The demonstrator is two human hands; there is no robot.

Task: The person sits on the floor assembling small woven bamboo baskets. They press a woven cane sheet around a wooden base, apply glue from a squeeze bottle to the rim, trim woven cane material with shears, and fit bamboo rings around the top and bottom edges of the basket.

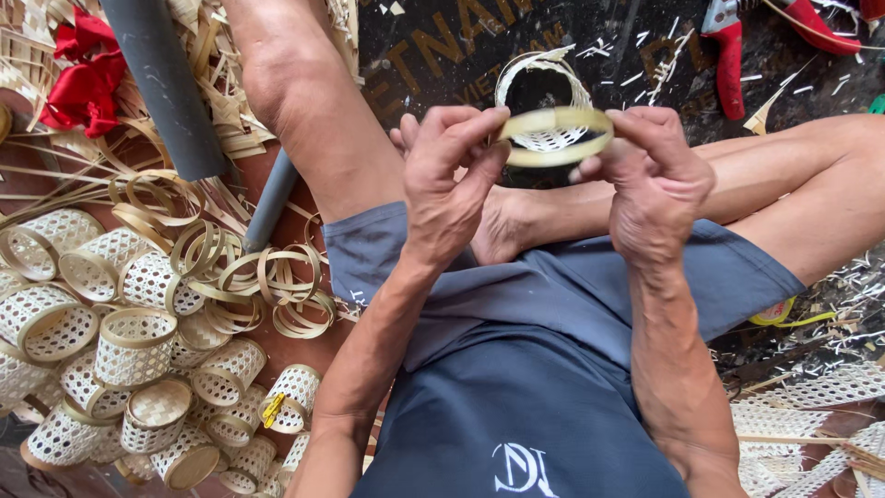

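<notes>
Bamboo ring [556,136] held between both hands above the lap, over crossed legs

We record the left hand [445,189] pinching the ring's near-left edge, thumb and fingertips closed on the strip, and the right hand [653,180] gripping its right side likewise; the ring sits level, its woven mesh showing through the opening, though we cannot tell whether that mesh is attached or merely behind it. We judge the ring light, springy and thin-walled, liable to kink if squeezed across its width, so best taken by the edge at opposite sides. To the left lie small woven baskets [136,348], loose bamboo hoops [277,277] and a grey pipe [161,83]; red-handled cutters [728,51] rest on the dark mat [442,55]
</notes>
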